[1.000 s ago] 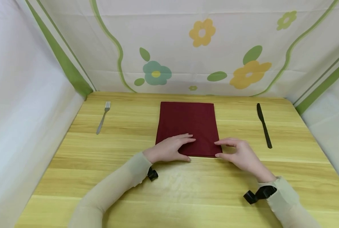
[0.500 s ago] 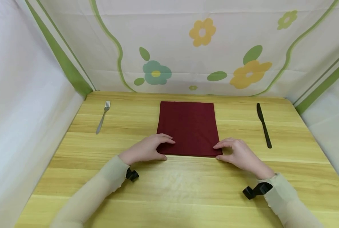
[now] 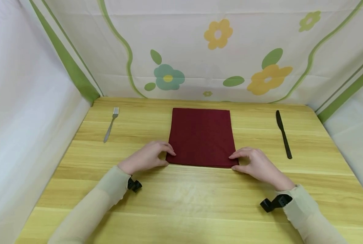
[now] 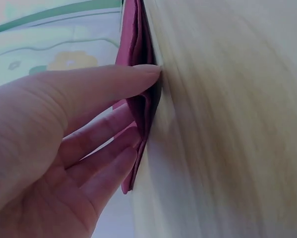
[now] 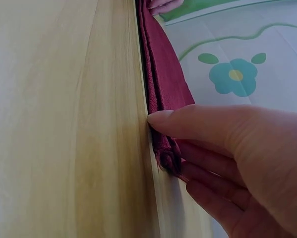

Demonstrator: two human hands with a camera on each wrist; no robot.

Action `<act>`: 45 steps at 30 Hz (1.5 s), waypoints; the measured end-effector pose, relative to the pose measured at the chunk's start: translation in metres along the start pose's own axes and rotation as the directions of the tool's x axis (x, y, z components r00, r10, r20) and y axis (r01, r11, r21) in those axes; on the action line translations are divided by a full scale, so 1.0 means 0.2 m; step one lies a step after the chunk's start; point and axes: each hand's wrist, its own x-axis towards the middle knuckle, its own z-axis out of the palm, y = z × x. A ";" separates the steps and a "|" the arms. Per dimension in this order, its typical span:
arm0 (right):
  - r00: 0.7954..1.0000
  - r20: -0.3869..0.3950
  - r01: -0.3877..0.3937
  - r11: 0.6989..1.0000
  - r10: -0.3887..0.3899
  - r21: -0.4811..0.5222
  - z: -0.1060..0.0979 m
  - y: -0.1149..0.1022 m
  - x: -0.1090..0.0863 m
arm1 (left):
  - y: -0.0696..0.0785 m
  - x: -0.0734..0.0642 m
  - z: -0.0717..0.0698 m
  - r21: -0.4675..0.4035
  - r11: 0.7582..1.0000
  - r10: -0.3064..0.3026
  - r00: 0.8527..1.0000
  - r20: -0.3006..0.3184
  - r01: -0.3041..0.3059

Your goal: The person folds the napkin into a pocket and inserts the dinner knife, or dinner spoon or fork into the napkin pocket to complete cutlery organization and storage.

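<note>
A dark red cloth napkin (image 3: 202, 135), folded into a flat square of several layers, lies at the middle of the table. At its near left corner, my left hand (image 3: 147, 156) pinches the layered edge, thumb in front and fingers over the top. My right hand (image 3: 257, 165) pinches the near right corner in the same manner. In the left wrist view the thumb (image 4: 138, 79) lies against the napkin's stacked edge (image 4: 138, 39). The right wrist view has the other thumb (image 5: 175, 121) on the fold (image 5: 158, 64).
A silver fork (image 3: 110, 125) lies left of the napkin. To the right lies a black knife (image 3: 283, 134). The wooden table (image 3: 193, 206) is bounded behind by a white flowered curtain (image 3: 193, 44), with white cloth on both sides.
My left hand has slid left along the napkin's near edge, from near its middle to the left corner. The right hand has stayed at the right corner, and the napkin lies as before.
</note>
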 end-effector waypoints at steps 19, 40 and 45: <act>1.000 -0.003 0.019 1.000 -0.019 0.000 0.01 0.02 0.03 | -0.09 0.10 -0.02 -0.259 0.963 -0.111 0.985 -0.130 0.074; 0.998 -0.017 -0.062 0.994 0.064 0.088 -0.02 0.05 0.09 | -0.11 0.18 -0.03 -0.402 0.910 -0.210 0.949 -0.235 0.102; 0.991 -0.042 -0.116 0.973 0.127 0.198 -0.02 0.10 0.13 | -0.14 0.18 -0.04 -0.469 0.875 -0.215 0.965 -0.151 0.121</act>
